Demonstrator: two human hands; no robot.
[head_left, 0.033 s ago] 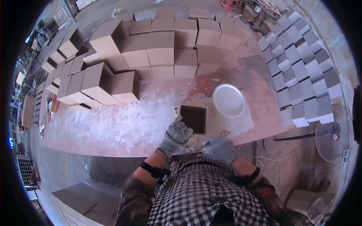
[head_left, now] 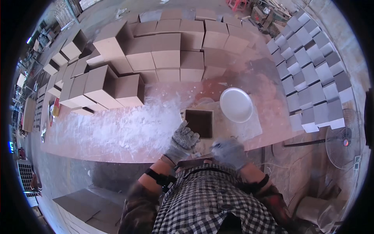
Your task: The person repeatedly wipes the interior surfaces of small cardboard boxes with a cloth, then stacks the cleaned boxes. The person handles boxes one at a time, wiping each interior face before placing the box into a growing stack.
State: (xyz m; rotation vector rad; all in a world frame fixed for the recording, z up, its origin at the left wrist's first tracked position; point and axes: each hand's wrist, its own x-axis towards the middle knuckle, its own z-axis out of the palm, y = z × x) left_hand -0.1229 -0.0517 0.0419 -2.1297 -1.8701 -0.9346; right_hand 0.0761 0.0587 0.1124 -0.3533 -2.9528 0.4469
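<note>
A small brown open-topped box [head_left: 199, 110] stands on the table's near side, its dark inside showing. My left hand [head_left: 183, 139], in a grey knit glove, is closed at the box's near left side, the fingers curled against its wall. To the right of that, over the table's front edge, is my right hand [head_left: 229, 152], gloved alike. Motion smears its fingers, so whether they hold anything is unclear. Past the box on the right rests a round white dish [head_left: 236, 104], on a pale flat sheet [head_left: 254, 125].
Stacked brown boxes [head_left: 140, 52] fill the table's far and left parts. White powder marks the reddish tabletop [head_left: 128, 126]. Grey-white boxes [head_left: 311, 74] are piled at the right wall, with a fan [head_left: 341, 146] below them. More boxes [head_left: 87, 206] stand at the lower left.
My right hand has shifted slightly forward and to the right, away from my body. My left hand and the box look the same.
</note>
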